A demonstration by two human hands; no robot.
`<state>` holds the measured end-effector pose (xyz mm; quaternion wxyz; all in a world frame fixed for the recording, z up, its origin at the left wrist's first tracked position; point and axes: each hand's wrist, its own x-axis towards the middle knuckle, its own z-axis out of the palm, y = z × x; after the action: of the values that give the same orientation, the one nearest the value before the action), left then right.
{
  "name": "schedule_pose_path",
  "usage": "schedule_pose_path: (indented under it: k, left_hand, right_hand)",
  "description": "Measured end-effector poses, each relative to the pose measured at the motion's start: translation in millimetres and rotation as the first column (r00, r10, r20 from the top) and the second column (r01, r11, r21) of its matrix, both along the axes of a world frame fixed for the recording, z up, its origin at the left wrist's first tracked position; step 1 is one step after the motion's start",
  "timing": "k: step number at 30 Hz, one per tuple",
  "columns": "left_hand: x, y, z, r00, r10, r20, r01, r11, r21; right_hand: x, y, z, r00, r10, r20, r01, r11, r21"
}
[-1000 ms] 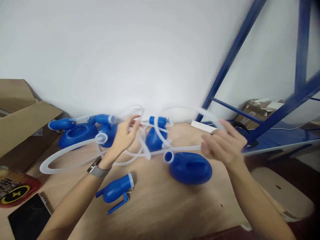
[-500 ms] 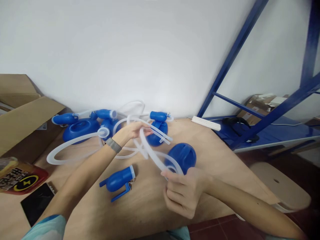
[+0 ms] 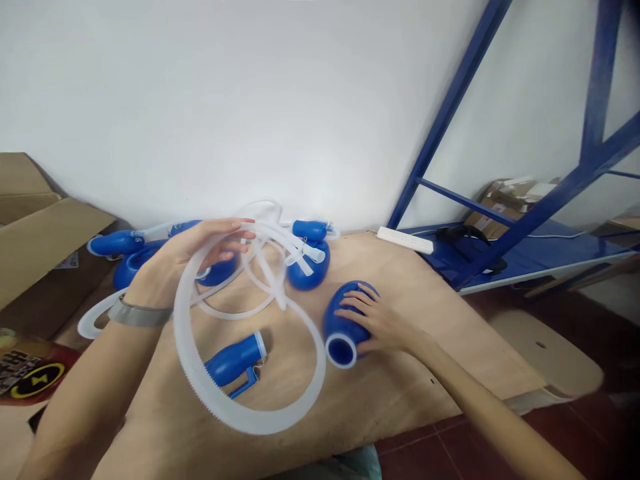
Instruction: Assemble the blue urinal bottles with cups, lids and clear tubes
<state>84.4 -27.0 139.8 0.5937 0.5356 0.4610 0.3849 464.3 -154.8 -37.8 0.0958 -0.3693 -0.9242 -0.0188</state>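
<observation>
My left hand [image 3: 213, 241] is raised over the table, its fingers curled around a translucent ribbed hose [image 3: 255, 421]. The hose hangs in a wide loop in front, and its pale ends stick out to the right of the fingers. My right hand [image 3: 376, 321] lies over a round blue plastic bottle [image 3: 334, 312] with its fingers spread across it. The bottle lies tipped, its white-rimmed mouth facing me. Inside the hose loop rests a smaller blue urinal-shaped piece [image 3: 235, 360] with a white rim and a handle. Part of it is covered by the hose.
More blue bottles [image 3: 310, 270] and tangled hoses stand along the wall. An open cardboard box [image 3: 50, 233] and a labelled jar [image 3: 30, 370] are at the left. A white power strip [image 3: 405, 240] lies at the back right, beside a blue metal frame [image 3: 450, 100].
My right hand has let go of the hose and now grips the blue bottle, which has turned its mouth toward me. My left hand has moved left with the hose, now a large loop.
</observation>
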Motion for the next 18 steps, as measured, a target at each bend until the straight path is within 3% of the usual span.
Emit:
schedule_pose_path:
  k: [2, 3, 6, 8, 10, 12, 15, 18]
  left_hand:
    - [7, 4, -1.9, 0.998, 0.031, -0.053, -0.032, 0.999, -0.025]
    - [12, 7, -5.0, 0.995, 0.066, -0.072, -0.064, 0.998, 0.022]
    - [32, 15, -23.7, 0.961, 0.250, -0.114, -0.195, 0.913, 0.358]
    - [45, 15, -42.2, 0.950, 0.273, -0.154, -0.181, 0.880, 0.440]
    - [58, 10, -61.8, 0.966, 0.137, -0.220, -0.058, 0.942, 0.331]
    - [67, 1, -77.8, 0.974, -0.038, -0.225, 0.067, 0.990, 0.126]
    - [75, -11, -88.3, 0.977, -0.172, -0.129, 0.163, 0.983, -0.082]
    - [72, -18, -82.0, 0.960, -0.270, -0.072, 0.260, 0.958, -0.123]
  right_hand:
    - [-8, 5, -9.5, 0.993, -0.120, 0.020, 0.119, 0.992, 0.044]
    - [-12, 7, -10.4, 0.980, -0.195, 0.025, 0.193, 0.979, 0.063]
    - [-20, 13, -0.8, 0.904, -0.425, 0.043, 0.423, 0.905, 0.050]
    - [-22, 13, 10.0, 0.837, -0.545, 0.045, 0.545, 0.838, 0.014]
    - [-22, 10, 20.3, 0.793, -0.609, 0.023, 0.609, 0.793, -0.007]
    - [-22, 3, 29.0, 0.773, -0.634, -0.003, 0.634, 0.773, -0.006]
    - [-23, -6, 39.5, 0.770, -0.638, -0.016, 0.638, 0.770, -0.002]
    - [-16, -8, 46.7, 0.754, -0.653, -0.064, 0.654, 0.756, -0.010]
